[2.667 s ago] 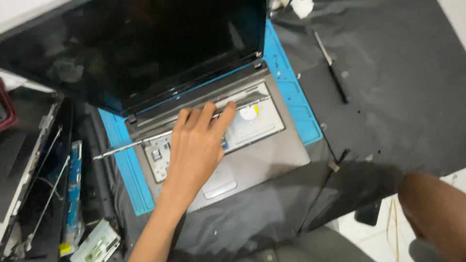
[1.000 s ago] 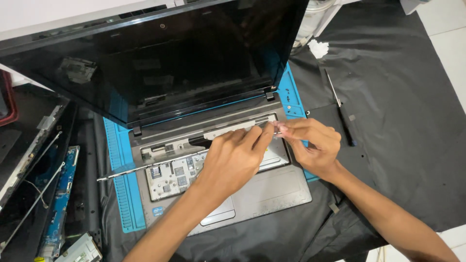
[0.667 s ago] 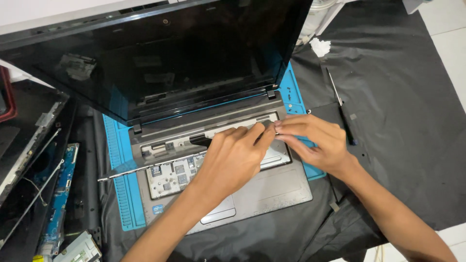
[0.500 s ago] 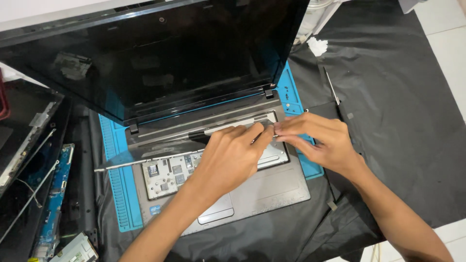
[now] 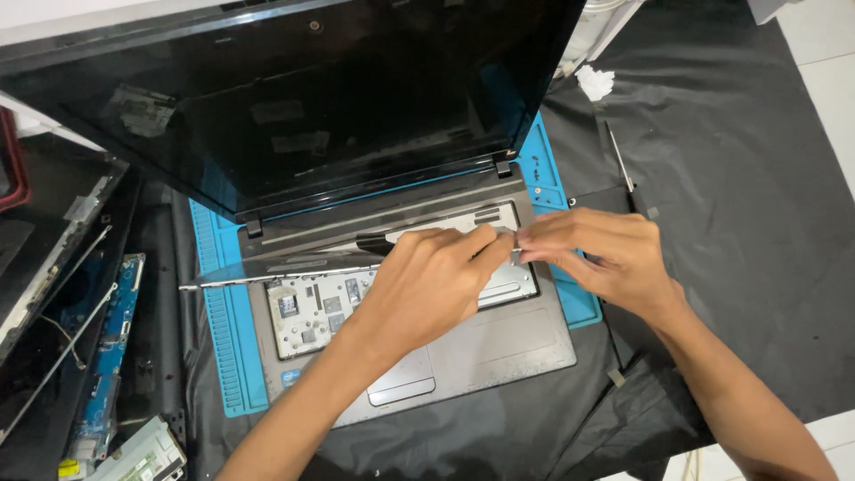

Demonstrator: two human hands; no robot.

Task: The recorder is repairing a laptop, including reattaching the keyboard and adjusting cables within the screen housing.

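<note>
An open grey laptop (image 5: 499, 343) with its keyboard removed lies on a blue mat (image 5: 223, 356); bare circuit parts show in the keyboard bay (image 5: 312, 307). My left hand (image 5: 427, 285) reaches over the bay and my right hand (image 5: 597, 258) comes in from the right. Their fingertips meet and pinch at the bay's upper right corner. A long thin grey strip (image 5: 267, 274) runs from the laptop's left side toward that pinch; its right end is hidden under my fingers. A black flat tab (image 5: 374, 240) pokes out beside my left hand.
Black cloth (image 5: 739, 196) covers the table. A thin screwdriver (image 5: 619, 156) and a white tissue wad (image 5: 595, 82) lie at the upper right. Dismantled laptop shells (image 5: 53, 258) and a blue circuit board (image 5: 111, 347) crowd the left edge.
My right hand came in from the lower right and met my left hand, which shifted right across the bay. Over the last second the pinch has barely moved.
</note>
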